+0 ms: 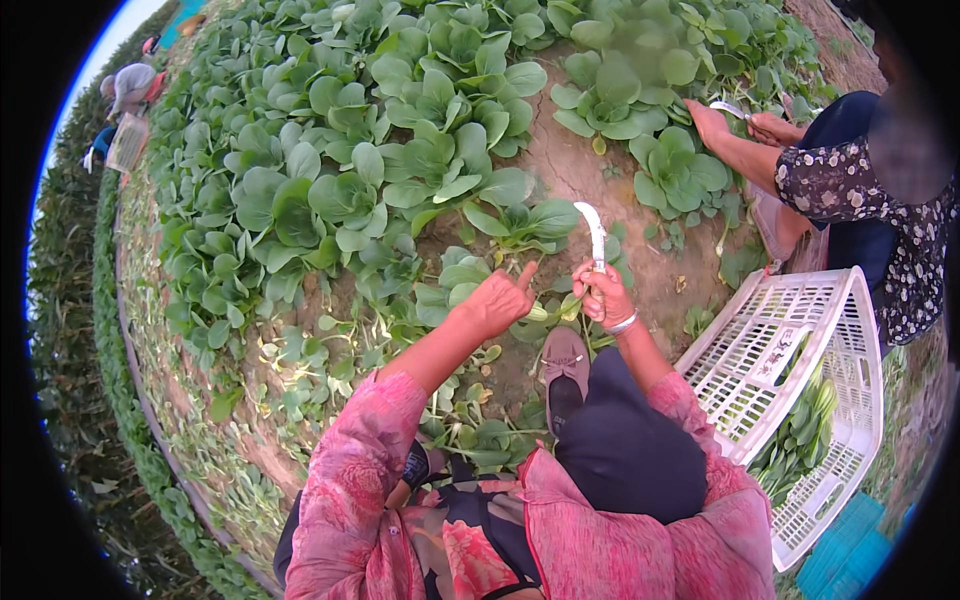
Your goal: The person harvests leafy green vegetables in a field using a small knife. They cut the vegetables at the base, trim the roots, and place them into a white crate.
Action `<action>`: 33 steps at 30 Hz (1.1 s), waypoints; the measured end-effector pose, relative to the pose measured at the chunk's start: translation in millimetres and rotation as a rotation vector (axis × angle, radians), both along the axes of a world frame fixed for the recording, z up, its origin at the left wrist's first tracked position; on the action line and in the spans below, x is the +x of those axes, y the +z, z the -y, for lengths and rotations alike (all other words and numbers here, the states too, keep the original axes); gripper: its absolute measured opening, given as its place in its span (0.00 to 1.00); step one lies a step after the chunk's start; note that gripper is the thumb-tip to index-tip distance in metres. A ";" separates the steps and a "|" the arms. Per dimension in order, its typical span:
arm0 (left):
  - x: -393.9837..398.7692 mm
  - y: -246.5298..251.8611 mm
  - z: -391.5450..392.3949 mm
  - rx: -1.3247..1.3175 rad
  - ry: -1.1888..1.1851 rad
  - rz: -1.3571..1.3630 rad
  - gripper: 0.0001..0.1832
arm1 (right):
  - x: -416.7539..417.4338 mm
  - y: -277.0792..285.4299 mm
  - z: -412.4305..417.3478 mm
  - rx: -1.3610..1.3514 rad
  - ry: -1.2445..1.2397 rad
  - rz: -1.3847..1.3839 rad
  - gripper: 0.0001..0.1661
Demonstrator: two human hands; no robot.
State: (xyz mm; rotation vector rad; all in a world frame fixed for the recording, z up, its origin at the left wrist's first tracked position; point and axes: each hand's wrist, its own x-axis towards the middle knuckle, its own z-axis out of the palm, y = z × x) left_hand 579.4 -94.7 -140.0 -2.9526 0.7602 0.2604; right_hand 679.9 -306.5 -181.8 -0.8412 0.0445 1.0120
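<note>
My left hand (501, 301) is curled around a small head of bok choy, its index finger pointing out. The head's pale stem end (537, 312) shows at the right of the fingers, and green leaves (459, 276) spread on the other side; the palm hides the middle. A small sickle (597, 238) with a curved pale blade stands up from my right hand (606, 294), which grips its handle. Beside those fingers hangs a yellowish leaf (571, 308). Just beyond both hands a bok choy plant (529, 223) leans over the soil.
Dense bok choy rows (322, 165) fill the ground ahead. At right, a white plastic crate (750, 352) lies tilted with cut greens (799, 431) inside. A co-worker's hand (705, 124) touches plants there, the other holding a sickle (727, 109). Cut leaves (300, 375) litter the left.
</note>
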 end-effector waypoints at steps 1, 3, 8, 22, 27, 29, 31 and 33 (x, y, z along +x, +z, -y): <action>20.1 -7.6 6.6 0.018 -0.060 0.059 0.07 | 2.3 -4.2 4.2 -0.025 -0.029 0.001 0.06; 52.9 -17.4 23.1 0.108 -0.074 -0.033 0.06 | 6.2 -11.5 10.1 -0.073 -0.079 0.005 0.06; 77.7 -30.2 -3.6 0.300 0.084 -0.181 0.08 | 8.3 -18.7 13.9 -0.160 0.022 0.079 0.09; -4.3 -56.1 -55.2 0.049 0.604 -0.113 0.24 | -12.7 -75.0 -68.4 -0.693 0.314 0.691 0.21; -1.9 -53.3 -62.9 0.023 0.647 -0.203 0.30 | -16.9 -98.7 -84.3 -0.797 0.298 0.864 0.24; -2.5 -54.8 -62.5 0.018 0.668 -0.233 0.31 | -20.4 -93.9 -87.7 -0.817 0.312 0.831 0.27; -6.0 -55.6 -62.9 0.011 0.676 -0.252 0.31 | -28.4 -84.1 -87.3 -0.821 0.265 0.888 0.26; -6.9 -52.4 -62.1 0.005 0.681 -0.273 0.32 | -32.1 -79.9 -86.2 -0.810 0.248 0.962 0.26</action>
